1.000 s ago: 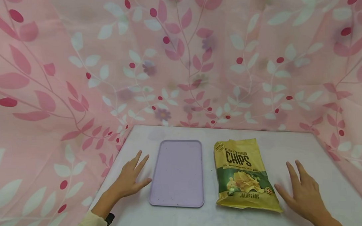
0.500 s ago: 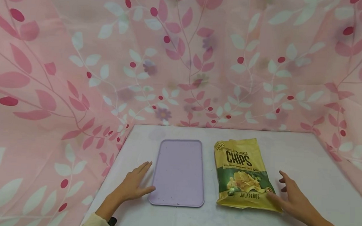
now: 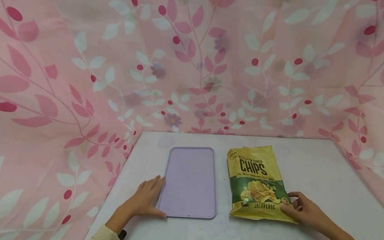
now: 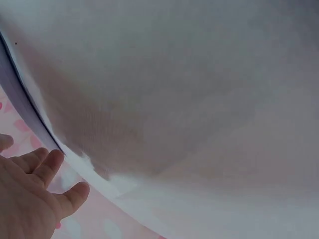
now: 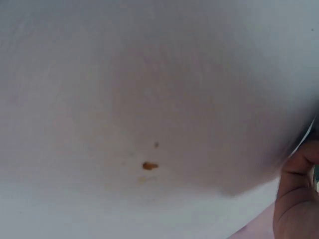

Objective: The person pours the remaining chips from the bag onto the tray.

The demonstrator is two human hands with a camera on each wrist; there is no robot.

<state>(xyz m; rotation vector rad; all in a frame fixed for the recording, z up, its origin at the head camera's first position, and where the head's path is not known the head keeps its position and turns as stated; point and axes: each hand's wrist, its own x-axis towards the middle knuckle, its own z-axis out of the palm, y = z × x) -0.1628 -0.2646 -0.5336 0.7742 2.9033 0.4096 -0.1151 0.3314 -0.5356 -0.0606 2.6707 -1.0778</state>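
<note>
Left hand (image 3: pixel 145 199) loose against tray (image 3: pixel 189 183), right hand (image 3: pixel 305 211) clamped on chip bag (image 3: pixel 256 187), long axis forward, top left-leaning

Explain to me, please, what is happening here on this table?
A person has both hands on two things: a bag of jalapeño chips and a lilac tray, lying apart on the white table. The right hand pinches the bag near its lower right corner, thumb on the front. The left hand is at the tray's left edge. Neither thing looks lifted.
</note>
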